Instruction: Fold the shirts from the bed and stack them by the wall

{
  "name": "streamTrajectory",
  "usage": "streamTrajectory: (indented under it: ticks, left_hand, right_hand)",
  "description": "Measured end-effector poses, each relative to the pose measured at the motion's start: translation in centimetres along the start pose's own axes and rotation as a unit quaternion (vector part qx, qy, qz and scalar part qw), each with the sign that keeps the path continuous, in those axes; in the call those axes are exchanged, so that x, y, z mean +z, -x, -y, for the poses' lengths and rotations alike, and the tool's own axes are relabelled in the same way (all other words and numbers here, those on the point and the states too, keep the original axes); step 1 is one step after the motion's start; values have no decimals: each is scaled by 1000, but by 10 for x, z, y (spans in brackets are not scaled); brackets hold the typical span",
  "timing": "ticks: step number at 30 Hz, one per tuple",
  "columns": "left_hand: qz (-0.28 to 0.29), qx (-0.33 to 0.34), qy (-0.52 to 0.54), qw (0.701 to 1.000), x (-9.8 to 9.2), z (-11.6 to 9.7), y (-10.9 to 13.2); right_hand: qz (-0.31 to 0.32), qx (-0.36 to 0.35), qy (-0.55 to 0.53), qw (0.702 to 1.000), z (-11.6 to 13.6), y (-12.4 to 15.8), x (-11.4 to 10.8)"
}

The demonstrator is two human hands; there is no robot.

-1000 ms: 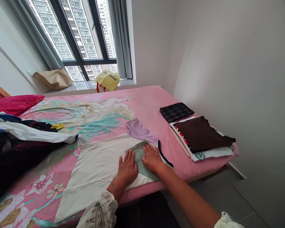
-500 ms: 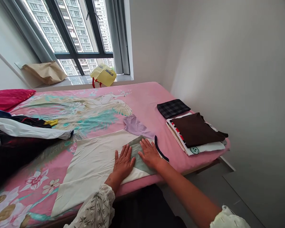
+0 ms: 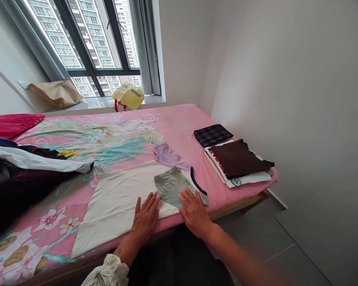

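A cream T-shirt (image 3: 119, 198) lies spread on the bed, its dark neckband to the right. One lilac sleeve (image 3: 170, 156) sticks out on the far side. The grey-green sleeve (image 3: 171, 186) is laid across the shirt body near the neckband. My left hand (image 3: 145, 218) rests palm down at the shirt's near edge, fingers stretched out, just left of the grey-green sleeve. With fingers extended, my right hand (image 3: 195, 212) touches the near part of that sleeve with its fingertips. Neither hand grips anything.
Folded clothes (image 3: 240, 161), brown on top, are stacked at the bed's right edge beside a folded black checked garment (image 3: 213, 135). A loose heap of clothes (image 3: 26, 174) lies left. A paper bag (image 3: 55, 93) and yellow bag (image 3: 128, 95) stand by the window.
Both hands have slid toward me, off the upper part of the grey-green sleeve, so more of it shows. The sleeve stays laid over the shirt. The view has shifted slightly.
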State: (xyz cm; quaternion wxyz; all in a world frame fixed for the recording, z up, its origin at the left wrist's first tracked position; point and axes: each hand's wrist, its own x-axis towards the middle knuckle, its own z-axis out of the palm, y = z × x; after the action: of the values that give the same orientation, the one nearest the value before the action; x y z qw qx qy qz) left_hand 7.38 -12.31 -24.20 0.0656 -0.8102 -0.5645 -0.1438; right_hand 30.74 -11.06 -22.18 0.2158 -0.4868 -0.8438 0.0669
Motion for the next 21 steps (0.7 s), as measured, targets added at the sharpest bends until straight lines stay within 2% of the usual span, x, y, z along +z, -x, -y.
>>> streamTrajectory:
  ticks: [3, 5, 8, 11, 14, 16, 18, 21]
  left_hand:
    - [-3, -111, -34, 993, -3, 9, 26]
    - [10, -179, -61, 982, -8, 25, 46]
    - [77, -264, -92, 957, -18, 59, 80]
    - [138, -332, -111, 926, -29, 87, 108]
    - [155, -361, -105, 914, -36, 93, 114]
    - [147, -368, -100, 913, -39, 87, 107]
    - [121, -345, -100, 926, -40, 76, 97]
    - [90, -257, -74, 959, -38, 60, 86]
  right_hand:
    - [-13, -4, -11, 1000, 34, -5, 9]
    - [-3, -10, -19, 1000, 46, -8, 20]
    - [59, -18, -18, 998, 38, -6, 37]
    - [105, 60, 24, 992, 12, 1, 44]
    - [110, 133, 53, 984, 2, 4, 39]
    - [101, 138, 47, 984, 15, 3, 32]
    - [75, 96, 25, 992, 39, 1, 29]
    - [50, -16, -26, 998, 80, -2, 37]
